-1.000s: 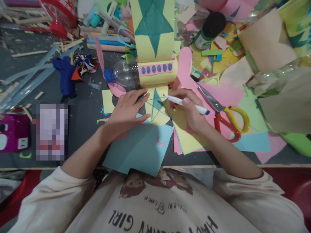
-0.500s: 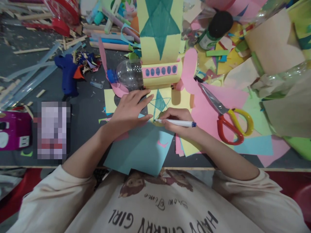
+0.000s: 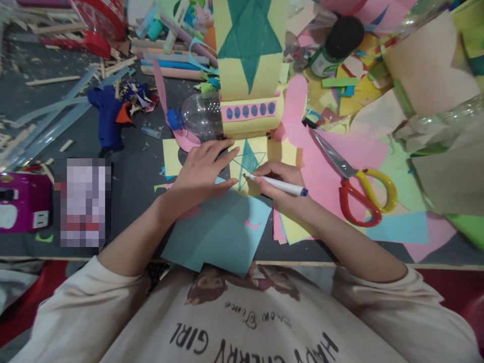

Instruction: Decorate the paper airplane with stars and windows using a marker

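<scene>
A dark table (image 3: 132,186) is strewn with coloured paper scraps, with scissors (image 3: 355,186) lying to the right. A yellow sheet (image 3: 257,151) bearing a drawn star is pressed flat by the open left hand (image 3: 202,171), while a white pen (image 3: 276,185) is gripped in the right hand (image 3: 282,186), its tip touching the star.

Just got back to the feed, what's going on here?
A person is drawing at a cluttered craft table. The right hand holds a pen with its tip on a star on yellow paper. The left hand lies flat, pinning the paper. Scissors lie to the right.
</scene>
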